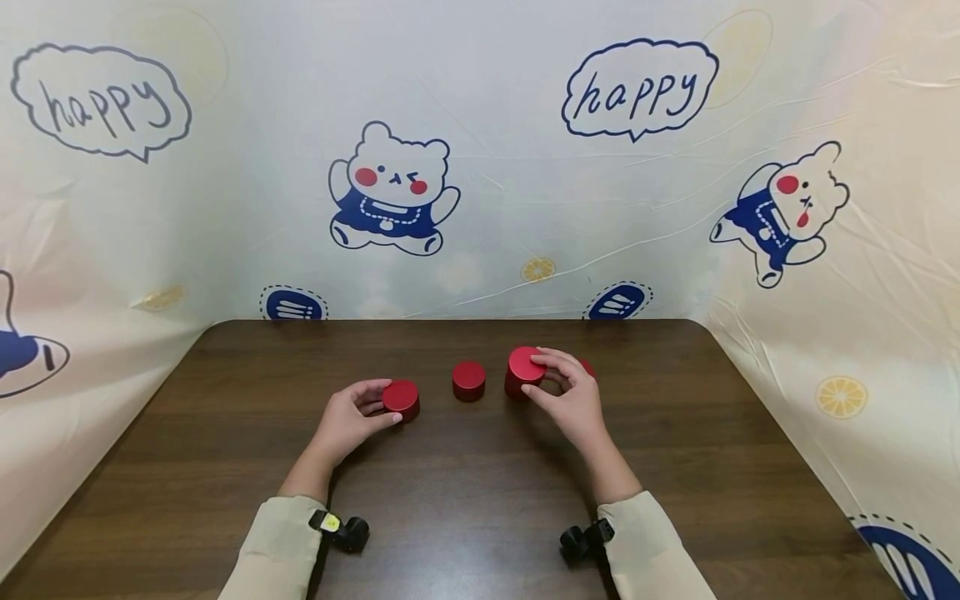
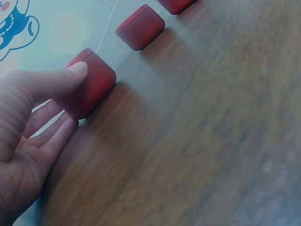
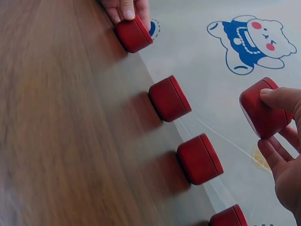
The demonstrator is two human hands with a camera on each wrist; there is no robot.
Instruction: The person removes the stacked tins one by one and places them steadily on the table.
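Observation:
Thumb and fingers of my left hand (image 1: 347, 423) hold a small round red lidded tin (image 1: 401, 398) that stands on the table; the left wrist view shows the thumb across this tin (image 2: 99, 77). Over to the right, my right hand (image 1: 576, 404) grips another red tin (image 1: 527, 363) by its side. The right wrist view shows this held tin (image 3: 264, 109) raised off the table, apart from the others. A middle tin (image 1: 468, 381) stands upright between the hands. Another standing tin (image 3: 199, 160) is mostly hidden below the held one in the head view.
One more red tin (image 1: 588, 367) peeks out behind the right hand, mostly covered by it. The brown wooden table (image 1: 465, 500) ends at a cloth backdrop (image 1: 495, 192) printed with bears and lettering. Black wrist cameras (image 1: 351, 533) sit at both sleeves.

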